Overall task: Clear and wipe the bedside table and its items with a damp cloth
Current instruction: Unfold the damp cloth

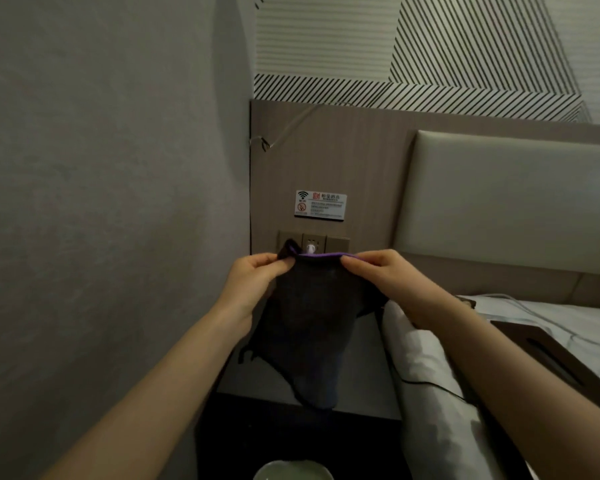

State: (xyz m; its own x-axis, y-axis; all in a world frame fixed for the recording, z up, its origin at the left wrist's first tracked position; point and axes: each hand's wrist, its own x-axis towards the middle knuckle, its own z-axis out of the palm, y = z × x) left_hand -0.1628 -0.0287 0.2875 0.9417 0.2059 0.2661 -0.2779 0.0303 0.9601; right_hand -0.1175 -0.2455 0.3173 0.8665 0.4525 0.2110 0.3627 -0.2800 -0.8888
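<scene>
A dark cloth point(309, 323) with a purple top hem hangs spread out in the air above the bedside table point(357, 372). My left hand point(253, 282) pinches its upper left corner and my right hand point(388, 282) pinches its upper right edge. The cloth drapes down and hides most of the grey tabletop behind it. Its lower tip reaches the table's front edge.
A grey wall stands close on the left. Behind the table is a wooden panel with a wifi sign point(320, 203) and a socket strip point(312, 241) with a white plug. A white pillow point(426, 368) and bed lie to the right, with a brown box point(548, 355). A pale round rim point(291, 471) shows at the bottom.
</scene>
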